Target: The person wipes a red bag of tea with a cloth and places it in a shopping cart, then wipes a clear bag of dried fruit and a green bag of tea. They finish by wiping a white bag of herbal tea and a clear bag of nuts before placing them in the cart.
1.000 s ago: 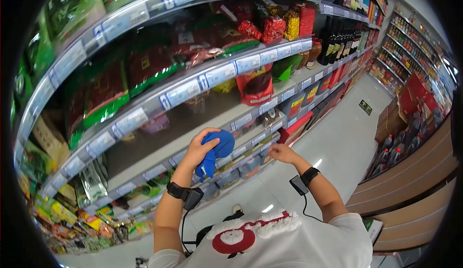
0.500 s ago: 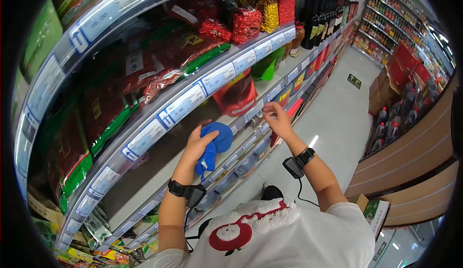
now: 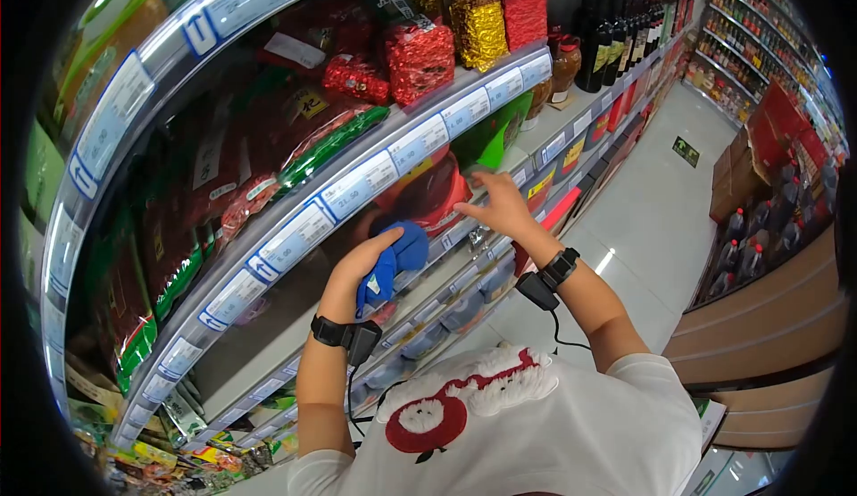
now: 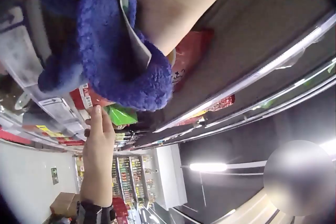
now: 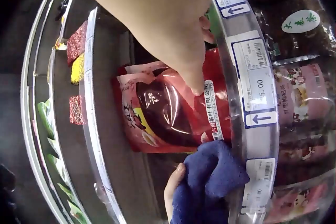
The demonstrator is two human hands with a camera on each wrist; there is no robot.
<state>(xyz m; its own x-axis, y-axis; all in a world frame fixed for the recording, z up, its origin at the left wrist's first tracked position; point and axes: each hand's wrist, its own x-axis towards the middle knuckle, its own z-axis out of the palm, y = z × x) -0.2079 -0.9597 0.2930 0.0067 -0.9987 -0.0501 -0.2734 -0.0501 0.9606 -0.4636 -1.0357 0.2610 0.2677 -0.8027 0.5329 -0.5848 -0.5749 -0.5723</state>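
My left hand [image 3: 359, 266] holds a bunched blue cloth [image 3: 397, 259] at the front of a lower shelf. A white label shows in a fold of the cloth [image 4: 115, 61]. Just right of it, a red pouch [image 3: 436, 191] with a dark window stands on that shelf, partly behind the shelf edge above. My right hand [image 3: 502, 206] is at this pouch, thumb and fingers spread apart. From the right wrist, the thumb [image 5: 197, 84] lies over the front of the pouch [image 5: 170, 108], the other fingers mostly hidden behind the arm.
Price labels line the shelf edge [image 3: 379, 170] above the hands. On the upper shelf sit red and gold vacuum bricks [image 3: 420, 61], dark red bags [image 3: 241, 148] and wine bottles [image 3: 596, 54]. A green pouch [image 3: 500, 130] neighbours the red one. Cartons [image 3: 745, 161] stand across the aisle.
My right hand has risen leftward to the red pouch, its fingers spreading. The left hand with the blue cloth has moved slightly up toward the shelf. The view has shifted nearer the shelves.
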